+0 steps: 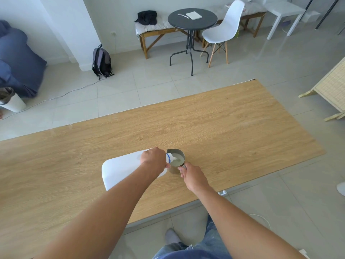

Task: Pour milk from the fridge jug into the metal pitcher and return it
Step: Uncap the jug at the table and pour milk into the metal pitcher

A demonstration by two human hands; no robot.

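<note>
My left hand [153, 157] is wrapped tight around the handle end of the white plastic milk jug [123, 168], which I hold tipped nearly flat, its base back toward my elbow and its neck pointing right. A blue ring circles the neck, and the mouth hangs over the rim of the metal pitcher [176, 161] just right of my knuckles. Milk runs out of the mouth into the pitcher, where a pale pool covers the bottom. I can read no label or writing on the jug; its side is plain, smooth and matte. My right hand [194, 177] is closed around the pitcher's handle on the near side, steadying it. The pitcher is a small round steel cup with a pointed spout on the far rim, standing upright on the light oak-grain tabletop [233, 131] beneath both hands.
</note>
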